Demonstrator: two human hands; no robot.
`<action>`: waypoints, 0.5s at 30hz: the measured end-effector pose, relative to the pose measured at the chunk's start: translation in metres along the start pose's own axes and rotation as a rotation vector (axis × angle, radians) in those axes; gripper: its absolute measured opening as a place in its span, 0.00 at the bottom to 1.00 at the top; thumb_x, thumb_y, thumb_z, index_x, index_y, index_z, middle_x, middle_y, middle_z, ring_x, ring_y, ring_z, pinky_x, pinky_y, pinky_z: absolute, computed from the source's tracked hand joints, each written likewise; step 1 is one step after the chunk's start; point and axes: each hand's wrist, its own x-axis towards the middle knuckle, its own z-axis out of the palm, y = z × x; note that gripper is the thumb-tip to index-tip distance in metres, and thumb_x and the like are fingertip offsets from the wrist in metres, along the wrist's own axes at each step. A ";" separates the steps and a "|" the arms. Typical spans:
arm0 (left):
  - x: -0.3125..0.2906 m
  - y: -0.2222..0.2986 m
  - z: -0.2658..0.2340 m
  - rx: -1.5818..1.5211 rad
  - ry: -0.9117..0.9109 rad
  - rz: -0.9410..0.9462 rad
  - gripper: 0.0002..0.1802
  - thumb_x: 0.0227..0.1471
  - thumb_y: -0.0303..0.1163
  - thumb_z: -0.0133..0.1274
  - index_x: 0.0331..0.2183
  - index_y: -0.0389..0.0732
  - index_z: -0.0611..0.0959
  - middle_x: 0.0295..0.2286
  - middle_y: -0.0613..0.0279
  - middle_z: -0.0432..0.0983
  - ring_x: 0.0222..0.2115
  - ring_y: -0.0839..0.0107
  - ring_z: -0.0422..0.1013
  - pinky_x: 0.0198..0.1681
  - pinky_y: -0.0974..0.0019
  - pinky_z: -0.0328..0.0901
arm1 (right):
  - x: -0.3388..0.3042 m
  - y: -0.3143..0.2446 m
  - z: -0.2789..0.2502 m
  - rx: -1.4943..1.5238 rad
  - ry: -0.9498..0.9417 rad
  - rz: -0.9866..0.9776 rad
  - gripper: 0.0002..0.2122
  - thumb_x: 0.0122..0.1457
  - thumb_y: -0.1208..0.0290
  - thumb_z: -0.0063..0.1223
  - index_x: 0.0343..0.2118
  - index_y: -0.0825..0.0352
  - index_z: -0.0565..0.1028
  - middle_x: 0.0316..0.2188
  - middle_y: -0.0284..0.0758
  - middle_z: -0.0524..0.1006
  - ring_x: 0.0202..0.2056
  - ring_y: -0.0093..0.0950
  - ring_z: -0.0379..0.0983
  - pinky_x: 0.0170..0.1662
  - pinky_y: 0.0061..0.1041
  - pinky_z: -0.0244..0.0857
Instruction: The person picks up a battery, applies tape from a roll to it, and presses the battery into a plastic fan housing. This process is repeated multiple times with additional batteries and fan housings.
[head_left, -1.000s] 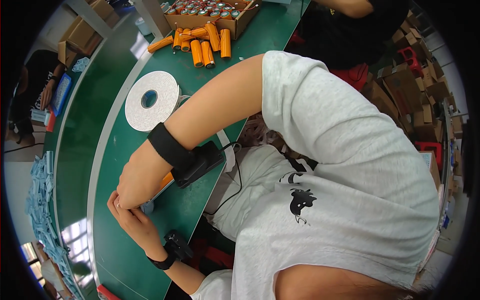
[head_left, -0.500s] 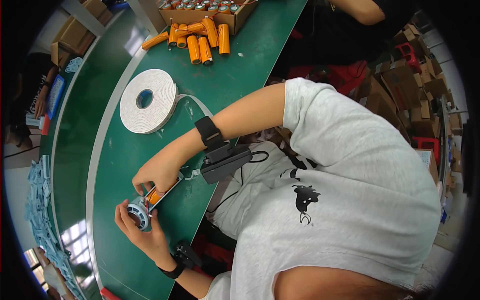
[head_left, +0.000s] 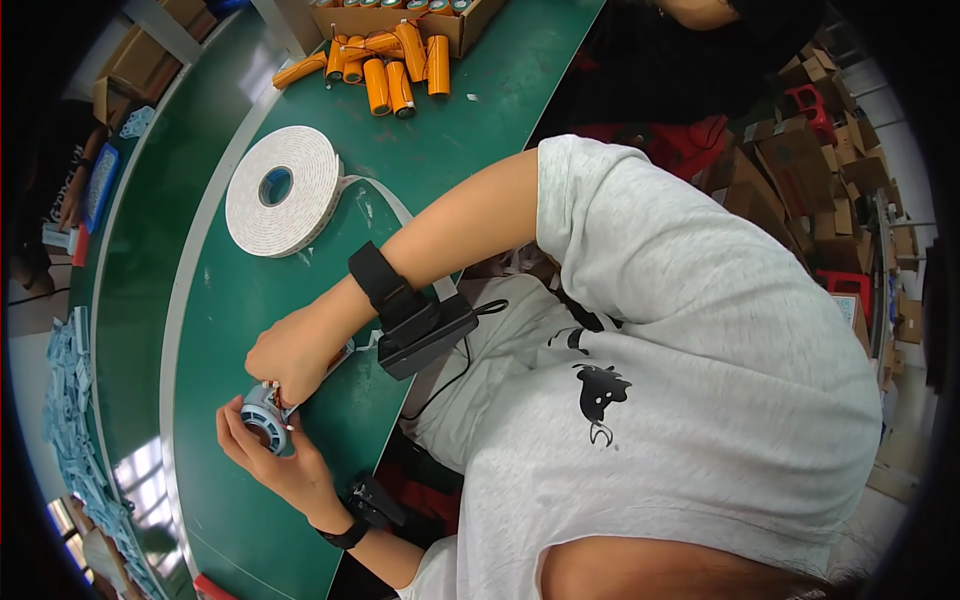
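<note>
My left hand [head_left: 288, 475] grips the round, pale grey-blue head of a handheld fan [head_left: 262, 413], thumb and fingers on opposite sides of its slotted ring. Over the fan's open handle shell bends my right hand [head_left: 300, 350], knuckles up and fingers curled down beside some thin wires. Those fingertips are mostly hidden, and whatever they pinch cannot be made out. Only the end of the shell shows past the wrist. Farther along the bench lies a large roll of white tape [head_left: 255, 215], its loose strip [head_left: 385, 195] running toward my right forearm.
Several orange battery cells [head_left: 376, 88] lie beside a cardboard box [head_left: 470, 30] of more cells. A pile of light blue plastic parts [head_left: 80, 430] lines the left side, near a blue tray [head_left: 100, 190]. A co-worker's arm [head_left: 700, 12] shows at the top.
My right hand has moved down toward the fan's head and now covers the orange battery that showed in the handle shell. My left hand keeps its hold; the whole view has shifted slightly.
</note>
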 end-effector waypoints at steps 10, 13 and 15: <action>0.010 0.000 0.002 -0.030 0.025 0.024 0.29 0.35 0.16 0.50 0.45 0.34 0.68 0.42 0.53 0.62 0.43 0.59 0.62 0.44 0.63 0.59 | 0.015 0.014 0.016 0.236 0.066 0.117 0.13 0.41 0.62 0.50 0.20 0.70 0.73 0.16 0.40 0.73 0.21 0.33 0.69 0.25 0.30 0.61; 0.016 0.000 0.006 -0.052 0.027 0.078 0.28 0.35 0.17 0.51 0.44 0.34 0.69 0.42 0.53 0.62 0.42 0.59 0.62 0.43 0.64 0.59 | 0.011 0.021 0.016 0.275 0.119 0.165 0.13 0.41 0.62 0.49 0.20 0.70 0.73 0.16 0.40 0.73 0.21 0.33 0.69 0.24 0.30 0.61; 0.019 0.001 0.003 -0.060 0.007 0.101 0.28 0.35 0.18 0.52 0.44 0.34 0.69 0.42 0.54 0.63 0.42 0.59 0.63 0.43 0.64 0.59 | 0.010 0.020 0.016 0.342 0.149 0.177 0.13 0.42 0.63 0.50 0.20 0.70 0.73 0.16 0.40 0.72 0.21 0.33 0.68 0.25 0.30 0.61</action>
